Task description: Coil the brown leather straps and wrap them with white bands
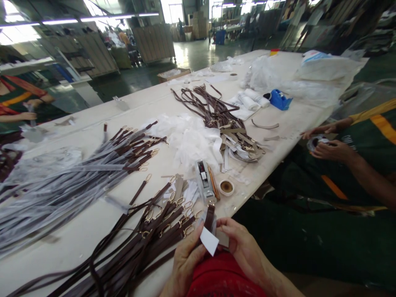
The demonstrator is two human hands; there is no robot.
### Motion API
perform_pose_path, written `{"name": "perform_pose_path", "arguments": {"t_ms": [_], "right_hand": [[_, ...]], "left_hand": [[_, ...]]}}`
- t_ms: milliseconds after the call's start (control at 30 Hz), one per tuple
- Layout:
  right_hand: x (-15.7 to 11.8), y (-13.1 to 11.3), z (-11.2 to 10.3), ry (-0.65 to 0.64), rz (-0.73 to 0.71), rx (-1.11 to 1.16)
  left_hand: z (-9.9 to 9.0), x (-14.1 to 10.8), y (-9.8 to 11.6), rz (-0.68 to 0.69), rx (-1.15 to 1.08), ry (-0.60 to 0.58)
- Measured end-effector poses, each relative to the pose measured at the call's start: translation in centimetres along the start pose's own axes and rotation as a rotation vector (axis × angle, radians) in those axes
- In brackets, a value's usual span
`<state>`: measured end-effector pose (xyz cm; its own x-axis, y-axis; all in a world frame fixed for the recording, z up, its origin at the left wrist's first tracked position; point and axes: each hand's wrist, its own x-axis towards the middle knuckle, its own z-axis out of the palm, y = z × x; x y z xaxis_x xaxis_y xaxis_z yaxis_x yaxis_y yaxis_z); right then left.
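A brown strap end (210, 218) with a gold metal ring sticks up between my hands at the table's near edge. My left hand (186, 256) is closed on it from the left, and a white paper tag (209, 241) lies over the fingertips. My right hand (243, 240) is closed around a small beige strip (222, 238) beside the strap, its fingers partly hidden. Just beyond the hands stands a grey tape dispenser (203, 181) with an orange pencil-like stick (213, 183) along it. To its right lies a tape roll (226, 187).
Brown straps with gold rings (154, 231) lie left of my hands; plastic-sleeved straps (93, 177) are farther left. Mid-table are white wrapping sheets (194, 140) and another strap pile (216, 107), with a blue dispenser (280, 100) behind. Co-workers (365, 152) (21, 103) work on both sides.
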<state>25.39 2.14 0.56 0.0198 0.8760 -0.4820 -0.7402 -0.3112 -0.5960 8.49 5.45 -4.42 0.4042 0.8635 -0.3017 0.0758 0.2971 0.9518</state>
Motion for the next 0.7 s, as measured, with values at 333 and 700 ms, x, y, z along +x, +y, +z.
{"name": "perform_pose_path", "arguments": {"t_ms": [333,700], "right_hand": [[-0.6,-1.6,-0.5,-0.181,0.097,-0.172],[0.9,0.9,-1.0,-0.090,0.033,-0.162]], "left_hand": [[-1.0,0.6,-0.8,0.757,0.471,-0.124],[-0.3,-0.6,-0.8,0.251,0.163,-0.034]]}}
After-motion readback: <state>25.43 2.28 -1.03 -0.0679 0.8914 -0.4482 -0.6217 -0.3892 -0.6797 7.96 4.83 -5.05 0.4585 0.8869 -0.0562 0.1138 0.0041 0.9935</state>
